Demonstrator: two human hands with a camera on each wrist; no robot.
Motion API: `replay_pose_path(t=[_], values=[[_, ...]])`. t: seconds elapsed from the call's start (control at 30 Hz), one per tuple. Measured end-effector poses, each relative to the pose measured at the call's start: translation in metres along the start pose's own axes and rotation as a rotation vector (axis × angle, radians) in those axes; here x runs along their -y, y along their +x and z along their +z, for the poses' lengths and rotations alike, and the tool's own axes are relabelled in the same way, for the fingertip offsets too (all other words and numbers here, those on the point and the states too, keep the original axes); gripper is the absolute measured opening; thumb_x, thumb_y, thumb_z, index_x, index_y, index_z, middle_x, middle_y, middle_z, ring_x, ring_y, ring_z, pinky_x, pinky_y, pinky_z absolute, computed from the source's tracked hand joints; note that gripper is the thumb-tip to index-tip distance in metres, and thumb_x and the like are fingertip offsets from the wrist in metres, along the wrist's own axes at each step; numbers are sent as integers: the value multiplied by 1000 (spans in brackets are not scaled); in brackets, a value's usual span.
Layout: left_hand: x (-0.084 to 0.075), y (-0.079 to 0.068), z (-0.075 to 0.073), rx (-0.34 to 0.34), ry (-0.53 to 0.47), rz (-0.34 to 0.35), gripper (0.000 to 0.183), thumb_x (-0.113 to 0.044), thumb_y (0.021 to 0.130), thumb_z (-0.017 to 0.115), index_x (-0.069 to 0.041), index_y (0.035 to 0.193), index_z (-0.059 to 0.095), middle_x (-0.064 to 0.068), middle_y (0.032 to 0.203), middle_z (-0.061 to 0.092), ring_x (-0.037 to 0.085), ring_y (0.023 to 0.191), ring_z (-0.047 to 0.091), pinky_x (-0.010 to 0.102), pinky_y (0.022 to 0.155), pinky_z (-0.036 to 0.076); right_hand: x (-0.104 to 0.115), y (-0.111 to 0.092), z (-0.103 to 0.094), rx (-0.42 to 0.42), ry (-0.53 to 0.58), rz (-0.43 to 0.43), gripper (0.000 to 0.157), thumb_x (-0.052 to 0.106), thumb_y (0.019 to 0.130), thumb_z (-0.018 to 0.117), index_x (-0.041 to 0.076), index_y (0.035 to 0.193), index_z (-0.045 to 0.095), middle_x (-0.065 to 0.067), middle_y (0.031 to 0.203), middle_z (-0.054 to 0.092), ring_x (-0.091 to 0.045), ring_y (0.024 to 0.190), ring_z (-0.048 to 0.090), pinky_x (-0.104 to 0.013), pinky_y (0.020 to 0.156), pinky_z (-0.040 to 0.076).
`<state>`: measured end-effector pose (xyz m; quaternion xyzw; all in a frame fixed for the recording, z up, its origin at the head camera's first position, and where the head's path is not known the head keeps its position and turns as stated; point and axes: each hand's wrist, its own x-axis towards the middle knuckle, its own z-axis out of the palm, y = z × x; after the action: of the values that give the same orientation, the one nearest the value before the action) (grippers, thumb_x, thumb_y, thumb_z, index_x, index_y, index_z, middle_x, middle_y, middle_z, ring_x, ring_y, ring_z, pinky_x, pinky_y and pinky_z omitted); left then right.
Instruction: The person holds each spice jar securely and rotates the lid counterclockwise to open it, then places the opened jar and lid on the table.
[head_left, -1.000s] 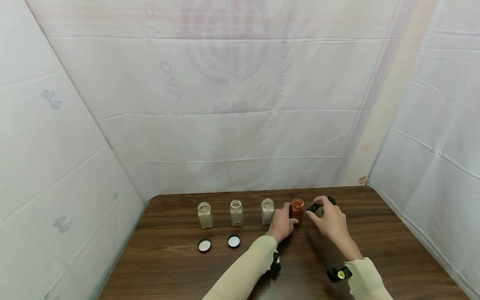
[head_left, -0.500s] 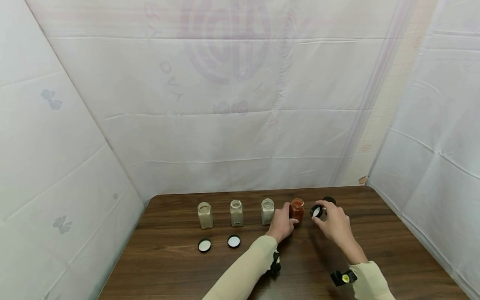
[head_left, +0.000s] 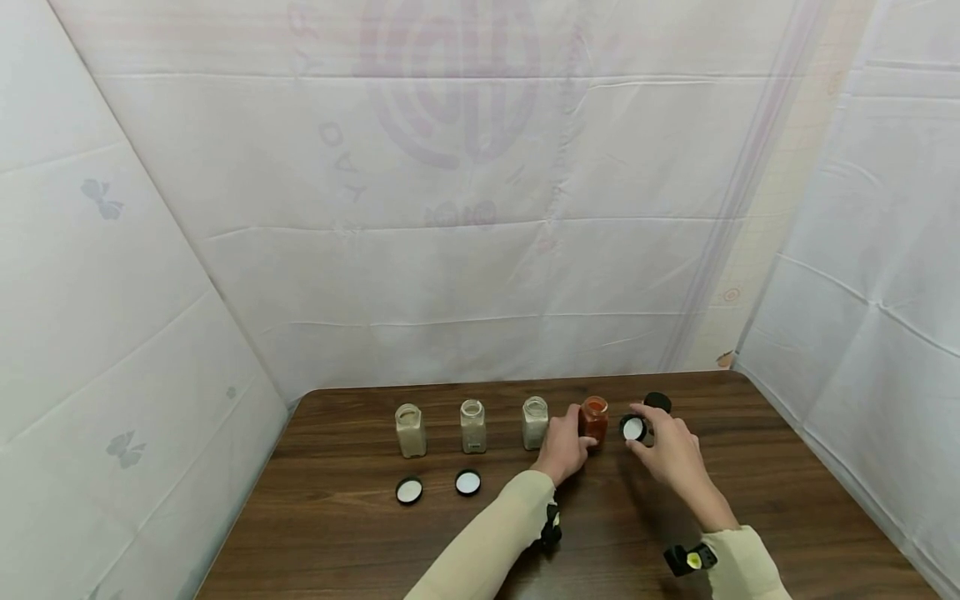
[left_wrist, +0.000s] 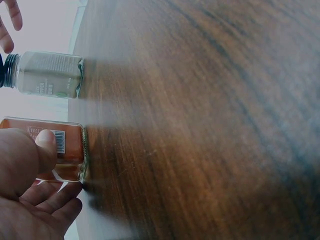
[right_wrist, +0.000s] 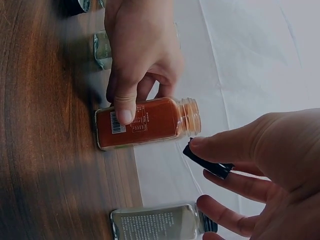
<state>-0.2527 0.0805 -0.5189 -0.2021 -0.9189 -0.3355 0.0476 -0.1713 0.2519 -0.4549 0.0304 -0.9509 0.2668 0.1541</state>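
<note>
My left hand (head_left: pixel 564 446) grips an uncapped glass spice jar (right_wrist: pixel 150 122) of red powder, which stands upright on the table. The thumb lies along its barcode side in both wrist views. Just right of that jar, my right hand (head_left: pixel 670 450) pinches a black jar lid (head_left: pixel 633 427) by its rim, apart from the jar. The lid's white inside faces the head camera. Behind the right hand stands another jar (right_wrist: pixel 157 222) with its black cap (head_left: pixel 657 402) on; the hand hides most of its body in the head view.
To the left stand three uncapped jars of pale contents: one near the left hand (head_left: pixel 535 423), a middle jar (head_left: pixel 473 427) and a far-left jar (head_left: pixel 411 431). Two black lids (head_left: pixel 408 491) lie white side up before them on the wooden table (head_left: pixel 337 542). White cloth (head_left: pixel 450 275) hangs behind.
My right hand has turned the lid so its white inside shows and shifted slightly right, away from the red jar. The left hand and its jar have stayed put.
</note>
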Motion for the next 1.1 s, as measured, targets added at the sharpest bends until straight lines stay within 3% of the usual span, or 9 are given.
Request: replay_pose_path(t=[0.4,1.1], values=[[1,0,1,-7,7,-12,43,-21,94,77,-10,130,56,9,104,74,18,95,71,32,79,58,-1,-1,1,5,-18,-9,49,12,83,85,5,127,66,-19,109,73,-36,93,67,-50,69,43],[0,2,2,-14,18,-39,46,-20,92,79,-10,132,56,8,104,74,18,97,71,33,82,57,-3,-4,4,4,-54,-50,46,14,81,87,5,122,71,-23,123,68,-39,96,67,-48,64,45]])
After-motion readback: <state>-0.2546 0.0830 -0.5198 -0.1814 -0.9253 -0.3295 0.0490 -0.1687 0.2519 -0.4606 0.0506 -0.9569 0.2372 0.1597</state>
